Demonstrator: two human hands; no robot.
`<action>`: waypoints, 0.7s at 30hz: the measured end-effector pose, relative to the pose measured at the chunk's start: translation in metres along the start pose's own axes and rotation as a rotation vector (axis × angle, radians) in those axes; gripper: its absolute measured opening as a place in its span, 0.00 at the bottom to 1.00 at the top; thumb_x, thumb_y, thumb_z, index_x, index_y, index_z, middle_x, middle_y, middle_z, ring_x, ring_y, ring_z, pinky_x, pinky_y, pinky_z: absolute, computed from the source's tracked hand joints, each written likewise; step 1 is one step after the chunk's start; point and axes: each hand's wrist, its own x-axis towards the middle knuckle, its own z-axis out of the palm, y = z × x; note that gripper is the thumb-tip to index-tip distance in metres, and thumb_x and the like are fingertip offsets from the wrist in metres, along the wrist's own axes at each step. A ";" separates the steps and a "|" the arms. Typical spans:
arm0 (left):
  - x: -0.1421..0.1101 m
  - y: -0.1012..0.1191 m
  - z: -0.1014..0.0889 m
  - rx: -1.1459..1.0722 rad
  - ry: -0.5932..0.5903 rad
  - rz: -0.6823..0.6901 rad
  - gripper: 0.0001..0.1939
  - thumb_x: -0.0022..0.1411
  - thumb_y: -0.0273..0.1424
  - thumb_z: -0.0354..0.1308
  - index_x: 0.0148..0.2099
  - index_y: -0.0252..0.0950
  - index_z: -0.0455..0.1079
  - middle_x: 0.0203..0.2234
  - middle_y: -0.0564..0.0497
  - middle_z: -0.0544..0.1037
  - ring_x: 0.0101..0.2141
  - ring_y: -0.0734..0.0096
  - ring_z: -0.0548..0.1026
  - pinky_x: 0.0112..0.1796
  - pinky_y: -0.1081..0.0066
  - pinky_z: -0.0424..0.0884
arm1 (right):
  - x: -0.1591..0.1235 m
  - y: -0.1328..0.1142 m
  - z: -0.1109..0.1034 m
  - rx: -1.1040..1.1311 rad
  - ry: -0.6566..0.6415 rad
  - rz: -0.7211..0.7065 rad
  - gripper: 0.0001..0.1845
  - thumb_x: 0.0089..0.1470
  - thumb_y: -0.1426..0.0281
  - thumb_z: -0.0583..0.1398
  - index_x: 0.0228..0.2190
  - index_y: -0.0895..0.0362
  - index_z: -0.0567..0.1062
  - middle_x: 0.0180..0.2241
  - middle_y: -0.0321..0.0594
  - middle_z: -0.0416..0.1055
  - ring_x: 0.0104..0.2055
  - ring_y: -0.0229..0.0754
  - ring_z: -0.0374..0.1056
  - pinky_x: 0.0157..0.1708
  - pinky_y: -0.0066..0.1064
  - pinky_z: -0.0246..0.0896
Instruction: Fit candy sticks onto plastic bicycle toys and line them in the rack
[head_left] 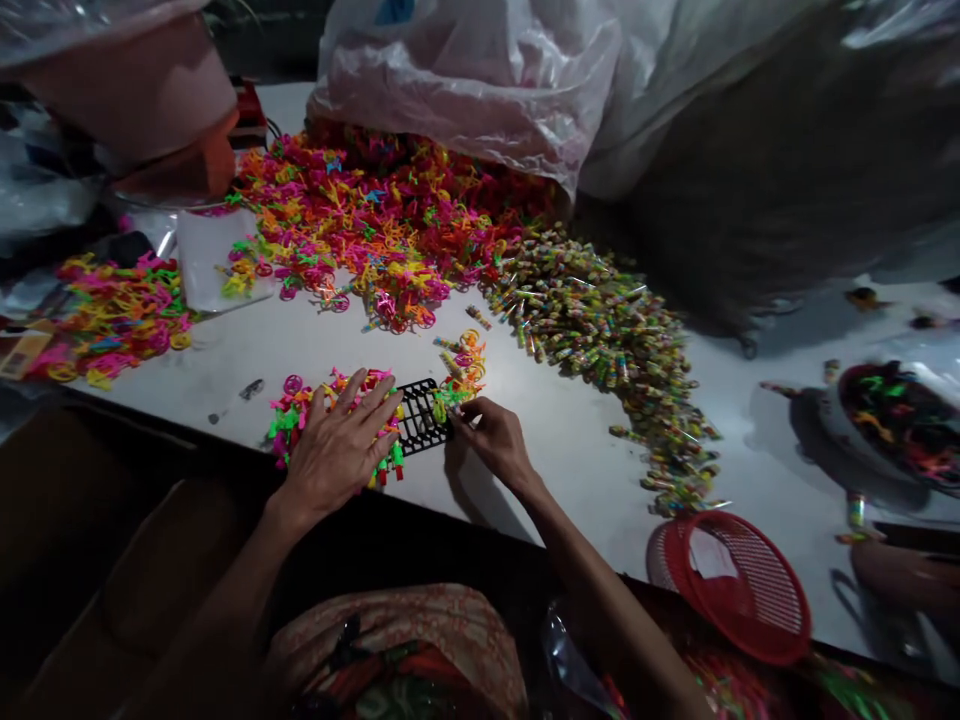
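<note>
A black plastic rack [424, 425] with rows of slots lies on the white table in front of me. My left hand [334, 450] rests with fingers stretched out over bright plastic pieces [289, 415] at the rack's left side. At its right edge my right hand [487, 435] is closed in a pinch, beside a green piece [441, 405]. What sits between those fingertips is too small to make out. Just beyond the rack is a little cluster of orange and yellow plastic pieces [469, 355], with small printed tubes among them.
A big heap of colourful plastic pieces [375, 215] spreads across the back, beside a pile of small printed tubes [600, 310]. Plastic bags [480, 80] stand behind. A red basket [772, 585] sits at the front right edge. Another person's hand [900, 575] shows far right, near a bowl [847, 430].
</note>
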 end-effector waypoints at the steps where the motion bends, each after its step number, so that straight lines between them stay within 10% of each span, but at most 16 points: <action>1: 0.000 0.000 0.000 -0.001 -0.003 0.001 0.24 0.68 0.37 0.43 0.64 0.45 0.58 0.62 0.48 0.63 0.64 0.52 0.54 0.58 0.41 0.53 | -0.001 0.001 0.002 0.095 0.014 0.008 0.07 0.47 0.68 0.59 0.30 0.56 0.76 0.28 0.36 0.75 0.24 0.37 0.64 0.26 0.27 0.57; 11: -0.001 -0.003 0.004 -0.020 0.004 -0.003 0.24 0.69 0.39 0.41 0.64 0.46 0.58 0.63 0.50 0.61 0.65 0.53 0.52 0.60 0.41 0.49 | -0.001 0.002 0.032 0.426 0.038 0.121 0.07 0.37 0.68 0.62 0.24 0.56 0.71 0.23 0.31 0.67 0.26 0.37 0.62 0.26 0.27 0.58; 21: 0.000 -0.002 0.002 -0.022 -0.014 -0.005 0.24 0.69 0.38 0.42 0.65 0.46 0.57 0.64 0.51 0.60 0.65 0.53 0.52 0.59 0.41 0.50 | -0.017 -0.026 0.053 0.607 -0.128 -0.057 0.12 0.46 0.61 0.61 0.24 0.56 0.69 0.24 0.33 0.66 0.26 0.36 0.61 0.26 0.27 0.58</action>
